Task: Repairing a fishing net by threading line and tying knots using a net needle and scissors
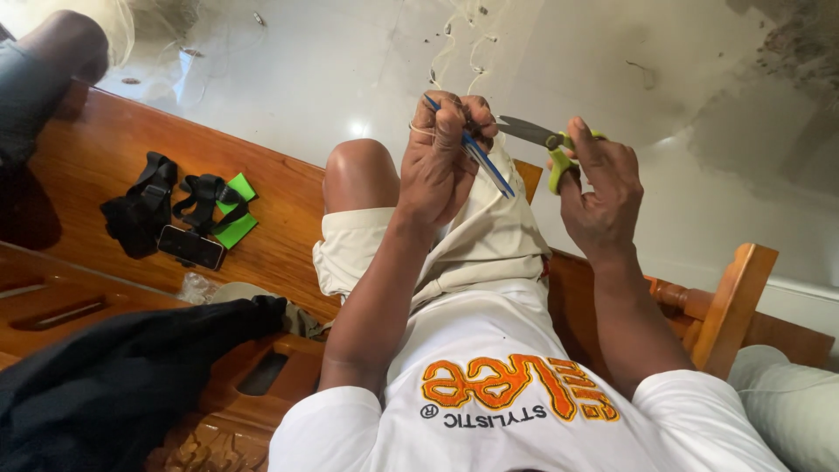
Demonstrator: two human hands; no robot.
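Scissors look light and stiff; we grip their green handles in our right hand, while left fingers pinch thin, limp netting thread and a blue needle.

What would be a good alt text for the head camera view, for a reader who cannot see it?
A seated person's left hand holds a thin blue rod wound with pale fishing line, while the right hand holds green-handled metal scissors pointing at it. A black strap harness and dark phone lie on the wooden bench.
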